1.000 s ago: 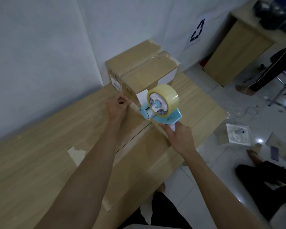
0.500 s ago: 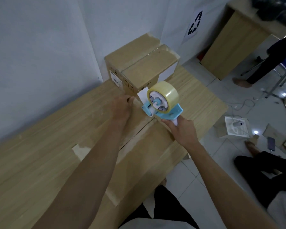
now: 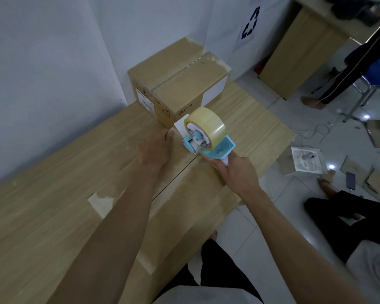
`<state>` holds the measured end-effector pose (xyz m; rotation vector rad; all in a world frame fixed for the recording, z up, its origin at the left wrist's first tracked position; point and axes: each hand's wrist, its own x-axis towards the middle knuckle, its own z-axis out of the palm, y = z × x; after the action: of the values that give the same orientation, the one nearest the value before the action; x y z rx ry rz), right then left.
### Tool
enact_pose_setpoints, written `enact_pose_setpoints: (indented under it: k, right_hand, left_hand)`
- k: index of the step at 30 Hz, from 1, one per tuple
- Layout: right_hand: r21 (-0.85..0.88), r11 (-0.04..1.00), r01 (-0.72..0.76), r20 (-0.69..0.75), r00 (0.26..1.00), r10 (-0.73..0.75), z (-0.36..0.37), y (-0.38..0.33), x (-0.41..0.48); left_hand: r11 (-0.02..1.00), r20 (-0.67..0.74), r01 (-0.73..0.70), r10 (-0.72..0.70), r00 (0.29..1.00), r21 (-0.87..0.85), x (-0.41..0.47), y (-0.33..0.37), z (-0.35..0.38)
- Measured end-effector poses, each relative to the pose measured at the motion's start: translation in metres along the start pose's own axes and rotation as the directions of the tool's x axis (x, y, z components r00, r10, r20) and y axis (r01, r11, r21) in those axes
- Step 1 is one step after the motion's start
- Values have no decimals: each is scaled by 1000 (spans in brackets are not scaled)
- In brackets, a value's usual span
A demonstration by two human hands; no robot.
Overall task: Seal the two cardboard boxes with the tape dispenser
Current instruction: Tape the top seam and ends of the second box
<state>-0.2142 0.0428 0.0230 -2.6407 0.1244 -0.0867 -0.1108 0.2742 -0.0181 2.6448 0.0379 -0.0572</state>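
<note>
Your left arm stretches out toward 1 o'clock with the wrist straight. Your left hand (image 3: 155,149) lies palm down, fingers straight and close together. Your right arm reaches toward 11 o'clock. Your right hand (image 3: 239,172), at 4 o'clock of the left, curls round the handle of the tape dispenser (image 3: 206,137), back of the hand up.

Far box (image 3: 180,84) (against the wall (image 3: 53,62)) blocks the way ahead.

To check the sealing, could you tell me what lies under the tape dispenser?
Under the tape dispenser lies the top seam of the near box; the contact spot itself is covered.
</note>
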Motion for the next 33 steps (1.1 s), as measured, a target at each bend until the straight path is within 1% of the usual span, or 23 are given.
enact_pose_setpoints:
  k: [2,4,8,9,14,17,19,23,26,28,30,31,32,33]
  right_hand:
    - [6,999,36,-2,999,-36,-5,7,-7]
    - [7,999,32,-4,999,-32,-13,20,-21]
    - [-180,983,-49,0,999,50,-35,58,-62]
    - [-195,978,-70,3,997,72,-40,63,-71]
    - [-207,973,-98,14,995,103,-50,62,-83]
    - [-178,977,-120,23,992,126,-50,57,-80]
    - [-173,979,-111,32,992,118,-51,56,-83]
    - [-167,984,-65,37,997,72,-63,72,-105]
    - [-143,988,-52,35,998,58,-65,84,-119]
    - [-115,993,-33,13,999,34,-60,84,-118]
    - [-103,995,-14,-29,1000,12,-56,86,-117]
    - [-100,995,-12,-39,999,8,-53,89,-119]
    - [-83,996,-15,-43,999,11,-50,93,-122]
    - [-54,998,-28,-40,999,26,-47,97,-124]
  left_hand:
    - [1000,-13,0,1,1000,29,1,3,-2]
    - [999,-32,-4,5,999,36,0,5,-3]
    - [999,4,21,-20,1000,-39,0,4,1]
    - [998,6,30,-30,1000,-49,0,4,1]
    - [999,-2,30,-30,1000,34,-3,10,-2]
    - [998,-12,19,-19,1000,58,-7,14,-7]
    - [995,-2,28,-28,1000,96,-11,20,-10]
    - [992,13,51,-53,998,112,-12,29,-12]
    - [979,5,73,-75,997,189,-11,27,-8]
    - [975,-15,98,-97,995,201,-9,25,-5]
    - [964,-79,112,-95,992,240,-10,25,-2]
    - [964,-134,106,-75,988,245,-15,28,-2]
    - [970,-197,67,-21,980,233,-24,33,0]
    - [980,-246,-2,52,968,198,-38,40,3]
